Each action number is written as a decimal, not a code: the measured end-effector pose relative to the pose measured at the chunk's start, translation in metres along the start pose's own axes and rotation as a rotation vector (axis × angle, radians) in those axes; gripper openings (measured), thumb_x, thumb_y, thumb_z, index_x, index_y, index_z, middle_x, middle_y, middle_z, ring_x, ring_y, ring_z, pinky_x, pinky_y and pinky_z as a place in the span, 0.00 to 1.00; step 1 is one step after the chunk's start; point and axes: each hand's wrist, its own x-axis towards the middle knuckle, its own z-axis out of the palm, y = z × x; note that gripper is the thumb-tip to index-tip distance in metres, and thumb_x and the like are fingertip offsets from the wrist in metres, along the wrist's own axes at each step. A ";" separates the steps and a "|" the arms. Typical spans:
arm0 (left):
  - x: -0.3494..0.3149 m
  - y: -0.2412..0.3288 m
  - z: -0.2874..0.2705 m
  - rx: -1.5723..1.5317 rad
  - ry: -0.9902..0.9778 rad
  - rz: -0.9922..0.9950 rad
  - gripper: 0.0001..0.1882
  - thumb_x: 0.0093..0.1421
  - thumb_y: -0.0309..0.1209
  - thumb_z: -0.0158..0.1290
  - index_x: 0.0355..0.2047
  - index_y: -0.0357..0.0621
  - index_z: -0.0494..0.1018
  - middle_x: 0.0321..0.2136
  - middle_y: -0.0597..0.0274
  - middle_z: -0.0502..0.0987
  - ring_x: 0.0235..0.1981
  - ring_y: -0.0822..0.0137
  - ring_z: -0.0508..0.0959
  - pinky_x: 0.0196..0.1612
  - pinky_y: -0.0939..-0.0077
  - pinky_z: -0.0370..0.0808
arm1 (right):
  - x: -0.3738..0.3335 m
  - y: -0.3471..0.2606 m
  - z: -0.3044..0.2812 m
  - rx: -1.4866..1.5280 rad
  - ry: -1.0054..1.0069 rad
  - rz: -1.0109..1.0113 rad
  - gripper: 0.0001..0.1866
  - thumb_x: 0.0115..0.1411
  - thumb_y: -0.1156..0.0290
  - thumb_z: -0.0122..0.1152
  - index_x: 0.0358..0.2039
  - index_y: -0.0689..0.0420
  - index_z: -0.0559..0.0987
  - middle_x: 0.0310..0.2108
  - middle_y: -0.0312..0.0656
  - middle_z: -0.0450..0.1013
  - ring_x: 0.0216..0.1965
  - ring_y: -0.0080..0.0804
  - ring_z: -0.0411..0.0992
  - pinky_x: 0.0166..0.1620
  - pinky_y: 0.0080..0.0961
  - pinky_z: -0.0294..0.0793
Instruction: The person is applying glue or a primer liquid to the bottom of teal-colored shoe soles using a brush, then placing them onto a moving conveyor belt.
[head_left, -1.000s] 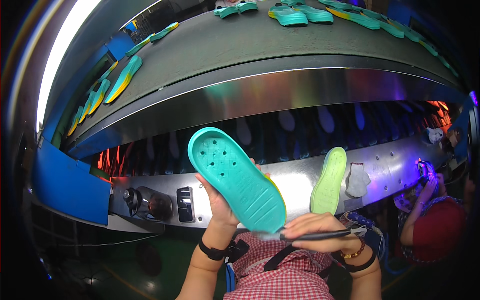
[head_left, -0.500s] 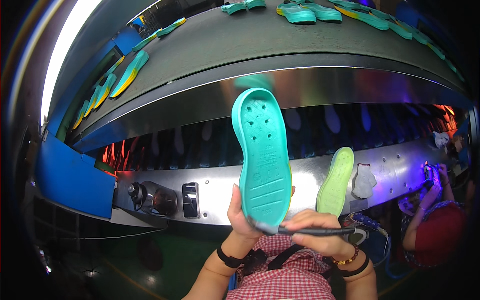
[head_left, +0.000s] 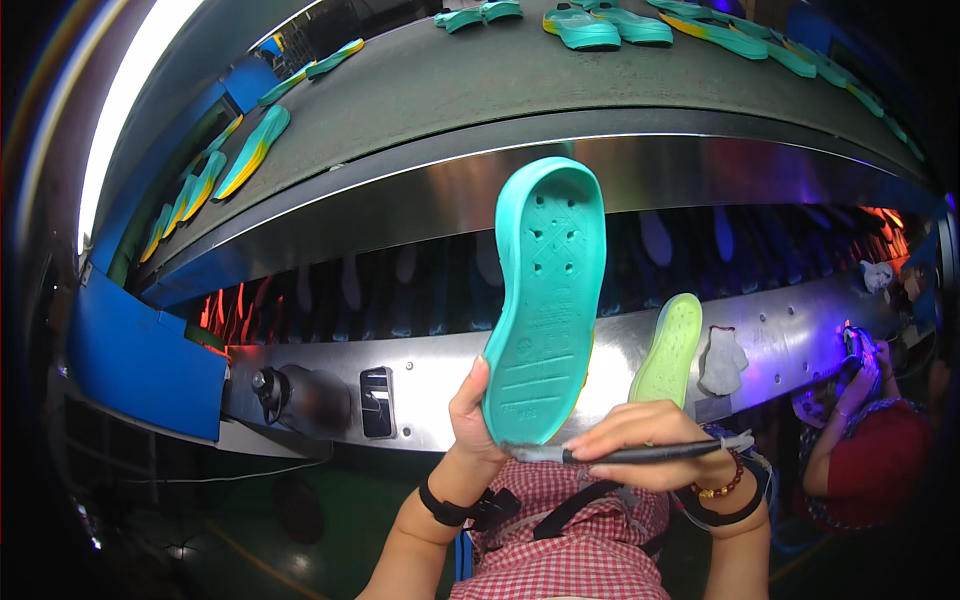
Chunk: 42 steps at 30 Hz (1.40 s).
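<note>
My left hand (head_left: pixel 472 418) grips the heel end of a teal shoe sole (head_left: pixel 545 298) and holds it upright, its patterned underside facing me. My right hand (head_left: pixel 645 440) holds a dark pen-like tool (head_left: pixel 630 455) level, its tip touching the sole's lower edge. A light green sole (head_left: pixel 670 350) leans against the steel panel just right of the teal one.
A grey conveyor belt (head_left: pixel 480 90) curves overhead, carrying several teal and yellow soles (head_left: pixel 250 150). Below it runs a steel panel (head_left: pixel 420 370) with a switch (head_left: pixel 375 402) and a white rag (head_left: pixel 720 360). Another person (head_left: pixel 865 440) in red sits at the right.
My left hand has swung the teal sole from a tilted, sideways pose to upright and raised it. The pen tip has come up to the sole's heel edge.
</note>
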 end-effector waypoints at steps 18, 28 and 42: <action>0.003 0.012 0.002 0.154 -0.016 -0.736 0.26 0.64 0.39 0.47 0.55 0.33 0.63 0.48 0.50 0.72 0.45 0.66 0.75 0.46 0.75 0.74 | -0.012 -0.011 -0.026 -0.278 -0.408 0.009 0.18 0.51 0.78 0.57 0.45 0.56 0.77 0.47 0.41 0.74 0.45 0.38 0.74 0.46 0.29 0.74; -0.008 0.026 -0.003 0.280 0.035 -0.768 0.26 0.63 0.37 0.47 0.57 0.31 0.61 0.49 0.50 0.71 0.46 0.68 0.75 0.48 0.77 0.74 | -0.017 -0.014 -0.043 -0.377 -0.361 0.125 0.17 0.51 0.75 0.53 0.44 0.54 0.76 0.47 0.40 0.74 0.45 0.40 0.73 0.43 0.31 0.74; -0.009 0.025 -0.009 0.266 0.047 -0.597 0.31 0.62 0.37 0.48 0.60 0.33 0.55 0.53 0.49 0.68 0.49 0.64 0.74 0.50 0.73 0.73 | -0.043 0.010 -0.033 0.035 -0.184 0.268 0.15 0.54 0.77 0.60 0.43 0.62 0.77 0.41 0.49 0.76 0.44 0.37 0.75 0.47 0.28 0.74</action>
